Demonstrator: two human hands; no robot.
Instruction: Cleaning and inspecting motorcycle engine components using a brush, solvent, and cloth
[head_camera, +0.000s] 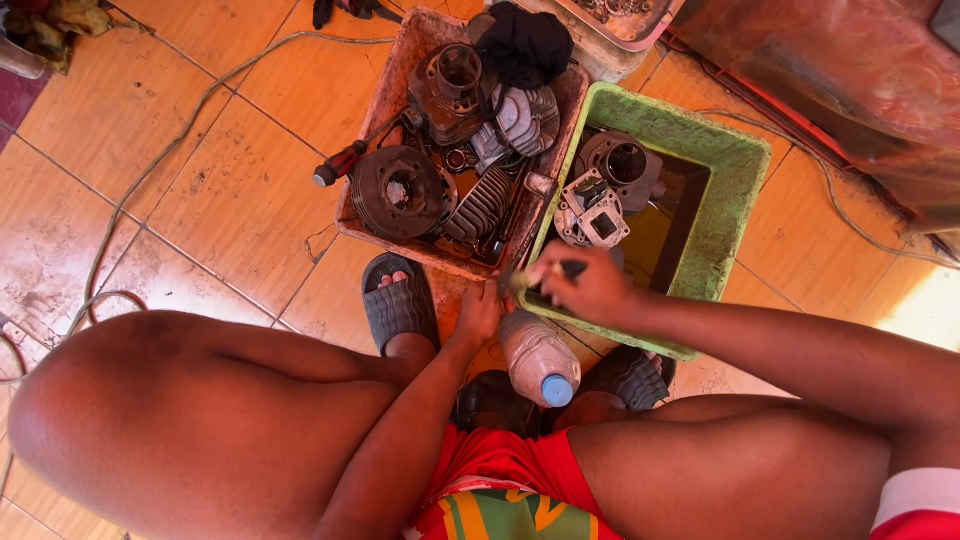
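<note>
The person squats on a tiled floor (230, 190) with both hands between the knees; the left hand (480, 312) rests its grip on the shoulder of a clear plastic bottle (538, 358) with a blue cap (556, 390), which lies tilted with the cap toward the person, just in front of the green tub (720, 190); how tightly the fingers close cannot be told; the right hand (592, 285) is closed around a small dark-handled tool (568, 268), possibly a brush, held over the near rim of the green tub; its working end is too blurred to identify; the green tub holds dark liquid and two metal engine castings, a cylinder (625, 165) and a flanged housing (592, 215), both partly above the liquid; to the left, touching the green tub, a reddish tub (380, 110) holds finned cylinders, a round flywheel-like disc (400, 192), a black cloth (522, 42) and a red-handled screwdriver (340, 162) overhanging its edge; the bottle appears light, thin-walled and easily crushed, likely slippery if oily, and is best held around the shoulder or neck where the wall is stiffer; the tool appears light and rigid, suited to a pinch along its handle; the castings appear heavy, hard and slick when wet; a cable (150, 165) runs across the floor at left.
</note>
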